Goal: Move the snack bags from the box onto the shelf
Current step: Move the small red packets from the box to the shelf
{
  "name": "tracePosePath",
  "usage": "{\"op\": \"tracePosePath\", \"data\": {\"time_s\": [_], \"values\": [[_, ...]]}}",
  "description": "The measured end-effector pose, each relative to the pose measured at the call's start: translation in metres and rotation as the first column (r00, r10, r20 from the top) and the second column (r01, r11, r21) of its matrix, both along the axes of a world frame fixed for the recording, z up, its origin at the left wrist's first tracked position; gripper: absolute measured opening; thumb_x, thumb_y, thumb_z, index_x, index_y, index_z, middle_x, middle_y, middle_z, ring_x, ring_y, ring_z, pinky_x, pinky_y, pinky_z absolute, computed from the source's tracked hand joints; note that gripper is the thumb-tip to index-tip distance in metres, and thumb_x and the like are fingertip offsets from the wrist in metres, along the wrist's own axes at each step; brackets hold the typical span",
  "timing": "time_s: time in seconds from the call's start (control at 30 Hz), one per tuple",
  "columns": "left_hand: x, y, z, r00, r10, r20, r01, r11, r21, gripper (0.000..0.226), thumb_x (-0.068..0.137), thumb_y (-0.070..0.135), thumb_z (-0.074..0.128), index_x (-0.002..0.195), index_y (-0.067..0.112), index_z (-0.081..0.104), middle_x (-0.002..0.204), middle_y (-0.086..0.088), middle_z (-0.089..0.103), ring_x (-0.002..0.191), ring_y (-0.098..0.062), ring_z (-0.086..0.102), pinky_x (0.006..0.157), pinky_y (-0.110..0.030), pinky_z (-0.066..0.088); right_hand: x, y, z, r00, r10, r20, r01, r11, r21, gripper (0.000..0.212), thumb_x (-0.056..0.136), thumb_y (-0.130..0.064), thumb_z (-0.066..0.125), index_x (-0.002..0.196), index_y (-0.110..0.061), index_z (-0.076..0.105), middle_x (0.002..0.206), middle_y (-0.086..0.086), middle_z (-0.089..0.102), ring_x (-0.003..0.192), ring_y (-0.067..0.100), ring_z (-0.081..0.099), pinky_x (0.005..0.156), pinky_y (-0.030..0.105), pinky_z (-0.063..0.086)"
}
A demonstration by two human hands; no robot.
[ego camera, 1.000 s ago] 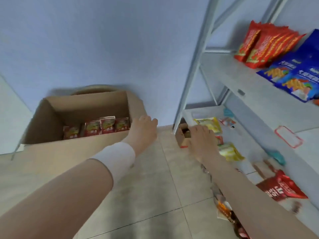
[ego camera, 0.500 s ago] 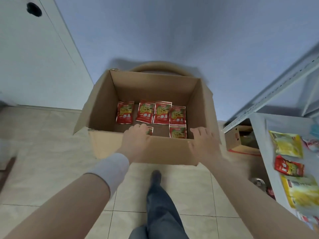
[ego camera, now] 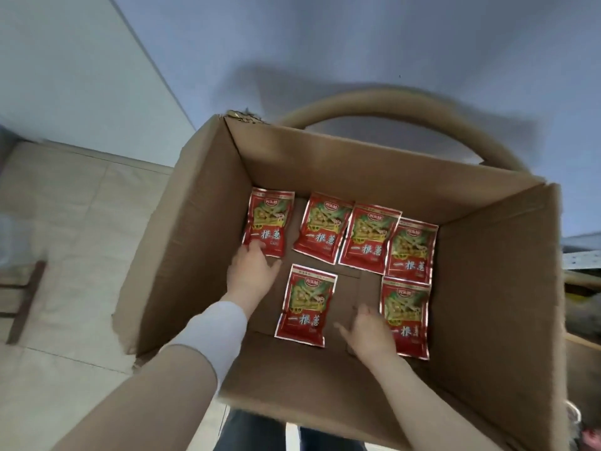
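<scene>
Head view shows both hands, half a second ago at the rim of the box (ego camera: 195,222), now inside it, left hand (ego camera: 252,275) touching the far-left snack bag (ego camera: 268,219), right hand (ego camera: 370,336) beside the near-right snack bag (ego camera: 408,307), each grip open, so picking only begins.

Six red bags (ego camera: 367,242) lie flat in the box (ego camera: 494,288); the left hand (ego camera: 252,271) touches the near edge of the far-left bag (ego camera: 270,219); the right hand (ego camera: 369,333), fingers spread, rests against the left edge of the near-right bag (ego camera: 408,307).
</scene>
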State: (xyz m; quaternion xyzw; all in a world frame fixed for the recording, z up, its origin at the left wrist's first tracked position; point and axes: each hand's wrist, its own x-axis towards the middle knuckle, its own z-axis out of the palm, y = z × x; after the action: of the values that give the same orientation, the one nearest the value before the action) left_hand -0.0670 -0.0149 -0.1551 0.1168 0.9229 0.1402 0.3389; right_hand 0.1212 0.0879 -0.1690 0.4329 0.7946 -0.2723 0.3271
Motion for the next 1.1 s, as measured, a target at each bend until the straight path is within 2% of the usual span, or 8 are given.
{"op": "tracePosePath", "data": {"time_s": [0.13, 0.23, 0.4, 0.57, 0.7, 0.77, 0.93, 1.1], "values": [[-0.049, 0.026, -0.082, 0.981, 0.191, 0.034, -0.19, 0.981, -0.031, 0.068, 0.083, 0.034, 0.066, 0.139, 0.012, 0.033, 0.136, -0.015, 0.04, 0.126, -0.033, 0.04, 0.104, -0.044, 0.035, -0.033, -0.017, -0.08, 0.901, -0.403, 0.162, 0.429, 0.884, -0.184, 0.084, 0.076, -0.05, 0.068, 0.139, -0.009, 0.031, 0.137, 0.011, 0.048, 0.124, 0.027, 0.049, 0.097, 0.038, 0.044], [-0.066, 0.042, -0.133, 0.966, 0.255, 0.038, -0.255, 0.967, -0.022, 0.079, 0.082, 0.029, 0.069, 0.144, 0.011, 0.023, 0.143, -0.016, 0.03, 0.133, -0.033, 0.032, 0.109, -0.044, 0.03, -0.047, -0.033, -0.125, 0.782, -0.58, 0.229, 0.615, 0.778, -0.128, 0.093, 0.064, -0.049, 0.078, 0.134, -0.009, 0.033, 0.134, 0.013, 0.047, 0.121, 0.029, 0.049, 0.097, 0.043, 0.046], [-0.064, 0.048, -0.173, 0.973, 0.215, -0.088, -0.223, 0.97, -0.097, 0.087, 0.08, 0.035, 0.07, 0.143, 0.01, 0.016, 0.143, -0.016, 0.027, 0.133, -0.032, 0.025, 0.106, -0.045, 0.03, -0.052, -0.05, -0.144, 0.77, -0.597, 0.225, 0.613, 0.79, -0.004, 0.08, 0.064, -0.041, 0.081, 0.118, -0.008, 0.033, 0.121, 0.015, 0.051, 0.11, 0.031, 0.055, 0.086, 0.041, 0.048], [-0.067, 0.048, -0.171, 0.944, 0.325, -0.061, -0.322, 0.945, 0.058, 0.101, 0.068, 0.03, 0.081, 0.145, 0.018, 0.017, 0.143, -0.012, 0.036, 0.134, -0.03, 0.029, 0.108, -0.045, 0.027, -0.049, -0.043, -0.147, 0.704, -0.685, 0.19, 0.704, 0.707, -0.061, 0.069, 0.068, -0.028, 0.082, 0.116, -0.006, 0.037, 0.117, 0.017, 0.057, 0.108, 0.033, 0.057, 0.079, 0.036, 0.046], [-0.077, 0.047, -0.171, 0.918, 0.381, 0.115, -0.395, 0.907, 0.149, 0.069, 0.07, 0.026, 0.081, 0.127, 0.01, 0.045, 0.127, -0.011, 0.057, 0.119, -0.029, 0.053, 0.093, -0.034, 0.043, -0.045, -0.037, -0.149, 0.693, -0.705, 0.153, 0.716, 0.698, -0.029, 0.066, 0.063, -0.029, 0.084, 0.111, -0.005, 0.046, 0.117, 0.018, 0.055, 0.11, 0.034, 0.053, 0.082, 0.036, 0.045], [-0.081, 0.046, -0.168, 0.909, 0.364, 0.206, -0.397, 0.905, 0.152, 0.06, 0.073, 0.026, 0.079, 0.124, 0.01, 0.05, 0.125, -0.009, 0.059, 0.115, -0.026, 0.057, 0.087, -0.029, 0.043, -0.045, -0.036, -0.147, 0.66, -0.739, 0.134, 0.748, 0.662, -0.033, 0.065, 0.062, -0.028, 0.085, 0.109, -0.006, 0.046, 0.116, 0.017, 0.056, 0.108, 0.034, 0.055, 0.081, 0.035, 0.045], [-0.082, 0.039, -0.153, 0.859, 0.355, 0.369, -0.444, 0.875, 0.193, 0.059, 0.078, 0.019, 0.074, 0.13, 0.012, 0.047, 0.13, -0.008, 0.056, 0.12, -0.025, 0.053, 0.091, -0.027, 0.039, -0.035, -0.028, -0.141, 0.594, -0.797, 0.111, 0.798, 0.565, -0.211, 0.074, 0.064, -0.022, 0.084, 0.124, -0.005, 0.044, 0.125, 0.013, 0.056, 0.117, 0.032, 0.054, 0.095, 0.041, 0.045], [-0.074, 0.027, -0.111, 0.861, 0.306, 0.407, -0.427, 0.869, 0.251, 0.054, 0.079, 0.022, 0.073, 0.127, 0.016, 0.049, 0.128, -0.006, 0.058, 0.117, -0.024, 0.055, 0.093, -0.033, 0.043, -0.021, 0.0, -0.101, 0.58, -0.81, 0.088, 0.764, 0.503, -0.404, 0.048, 0.077, -0.023, 0.074, 0.12, -0.01, 0.057, 0.122, 0.009, 0.061, 0.115, 0.031, 0.055, 0.101, 0.044, 0.041]]}}
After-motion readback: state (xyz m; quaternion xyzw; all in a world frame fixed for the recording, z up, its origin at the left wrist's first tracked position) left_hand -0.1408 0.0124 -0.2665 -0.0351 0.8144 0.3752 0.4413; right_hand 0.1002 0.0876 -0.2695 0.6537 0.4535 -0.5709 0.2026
